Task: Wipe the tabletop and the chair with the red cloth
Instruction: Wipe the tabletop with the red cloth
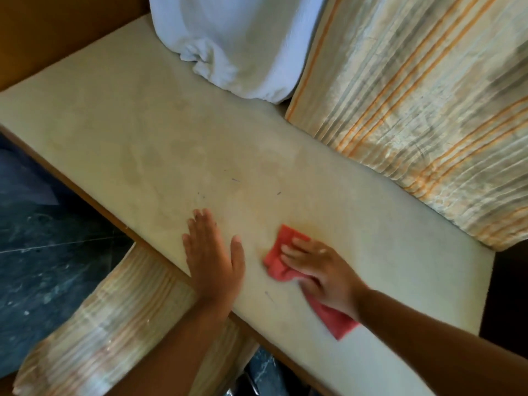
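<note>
Closest to me, my right hand [317,268] lies flat on the red cloth [281,260], fingers spread and pressing it down onto the tabletop [148,132] rather than clenched around it; a tail of the cloth trails out from under my wrist toward the near edge. Just beside it, my left hand [213,257] rests open, palm down on the bare surface near the table's front edge, holding nothing and, I judge, steadying me. Below that edge a striped fabric [94,332] hangs or juts out over the dark floor [43,252]; it may cover the chair, but I cannot tell from here. Around the cloth the pale surface shows a yellowish patch, and a little further out I see a few small dark marks and faint blotches, so I judge the wiping is at an early to middle stage: the near strip is being worked, and the wide middle and far stretches look not yet done. Further back on the right a striped cloth-covered shape [423,115] sits on the table, and at the far end a white bundle [237,44] rests on it too; the surface under and around these is left to do, as is the chair, wherever it stands.
</note>
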{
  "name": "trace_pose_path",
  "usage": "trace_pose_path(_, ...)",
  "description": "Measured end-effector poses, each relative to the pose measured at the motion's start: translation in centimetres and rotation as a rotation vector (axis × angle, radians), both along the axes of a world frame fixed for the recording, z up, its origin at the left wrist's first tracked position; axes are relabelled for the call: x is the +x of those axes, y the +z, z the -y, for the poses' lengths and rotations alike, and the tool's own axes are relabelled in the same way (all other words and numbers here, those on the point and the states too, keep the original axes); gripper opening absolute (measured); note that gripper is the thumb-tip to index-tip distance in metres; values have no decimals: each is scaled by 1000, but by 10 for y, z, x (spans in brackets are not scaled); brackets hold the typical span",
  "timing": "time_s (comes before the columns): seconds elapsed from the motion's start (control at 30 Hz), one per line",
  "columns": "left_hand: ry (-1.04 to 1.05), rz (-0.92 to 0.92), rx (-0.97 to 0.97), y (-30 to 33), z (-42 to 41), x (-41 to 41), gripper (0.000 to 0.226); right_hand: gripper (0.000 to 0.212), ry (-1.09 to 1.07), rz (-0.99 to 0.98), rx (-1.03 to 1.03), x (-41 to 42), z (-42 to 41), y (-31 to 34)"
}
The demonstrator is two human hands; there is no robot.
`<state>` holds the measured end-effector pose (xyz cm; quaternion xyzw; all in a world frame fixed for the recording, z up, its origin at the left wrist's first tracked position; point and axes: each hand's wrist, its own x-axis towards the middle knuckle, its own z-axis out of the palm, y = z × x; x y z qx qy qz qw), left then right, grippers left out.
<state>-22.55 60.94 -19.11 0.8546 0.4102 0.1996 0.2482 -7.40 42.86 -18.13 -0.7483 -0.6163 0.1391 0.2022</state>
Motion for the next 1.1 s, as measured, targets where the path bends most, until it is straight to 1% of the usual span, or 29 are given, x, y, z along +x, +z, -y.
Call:
trace_pose_path(0.03, -27, -13, 34, 1, -22, 0, 72, 44, -24, -18, 20, 12, 13, 0)
trace_pose_path(0.07, -44, -52, 72, 1, -48, 1, 73, 49, -104, -17, 21, 29, 17, 0)
trace_pose_path(0.13, -47, -147, 150, 4, -104, 8, 73, 55, -378, -29, -27, 64, 2, 7)
trace_pose_path(0.17, -55, -192, 182, 5, -130, 11, 73, 51, -506, -21, -18, 74, -16, 10)
trace_pose_path(0.2, -66, -240, 204, 4, -152, 14, 72, 47, -584, -13, 2, 75, -36, 11)
trace_pose_path(0.23, -81, -286, 216, 2, -167, 15, 71, 44, -619, -40, 23, 67, -54, 11)
trace_pose_path(0.27, -94, -327, 216, -2, -176, 17, 71, 41, -591, -86, 47, 52, -67, 12)
trace_pose_path(0.3, -101, -360, 205, -6, -181, 18, 72, 37, -480, -115, 69, 33, -71, 9)
trace_pose_path(0.33, -103, -385, 193, -9, -182, 19, 73, 35, -323, -104, 68, 12, -65, 4)
trace_pose_path(0.4, -103, -413, 195, -12, -183, 21, 74, 43, -33, -6, -14, -20, -45, 1)
trace_pose_path(0.43, -102, -416, 195, -13, -183, 21, 74, 51, 66, 52, -52, -15, -36, 0)
trace_pose_path(0.47, -98, -419, 193, -13, -185, 22, 74, 57, 110, 112, -57, 1, -34, -3)
trace_pose_path(0.5, -95, -424, 190, -13, -186, 21, 74, 60, 78, 165, -71, 21, -38, -5)
trace_pose_path(0.53, -97, -433, 188, -14, -187, 21, 73, 60, -43, 175, -92, 42, -49, -2)
trace_pose_path(0.6, -103, -454, 191, -15, -189, 22, 72, 57, -357, 141, -88, 81, -84, 6)
trace_pose_path(0.63, -107, -466, 193, -15, -190, 23, 72, 55, -454, 140, -85, 88, -101, 8)
trace_pose_path(0.67, -109, -484, 192, -14, -191, 23, 72, 53, -500, 141, -78, 81, -115, 8)
trace_pose_path(0.7, -110, -502, 190, -14, -192, 24, 71, 52, -467, 127, -61, 63, -122, 5)
trace_pose_path(0.8, -103, -516, 182, -11, -191, 23, 71, 45, -100, 16, -24, -26, -89, -4)
trace_pose_path(0.83, -102, -519, 184, -10, -191, 23, 71, 44, -15, -38, -36, -41, -72, 0)
trace_pose_path(0.9, -109, -521, 186, -11, -191, 23, 71, 47, 34, -89, -16, -26, -51, 3)
trace_pose_path(0.93, -112, -519, 185, -11, -191, 23, 71, 50, -16, -73, -1, -5, -49, 3)
trace_pose_path(0.97, -112, -518, 188, -11, -191, 23, 70, 53, -126, -74, 3, 19, -55, 7)
trace_pose_path(1.03, -107, -516, 204, -13, -191, 22, 71, 50, -409, -50, 20, 64, -84, 10)
trace_pose_path(1.1, -107, -512, 202, -13, -191, 22, 71, 44, -573, -66, 15, 64, -115, 9)
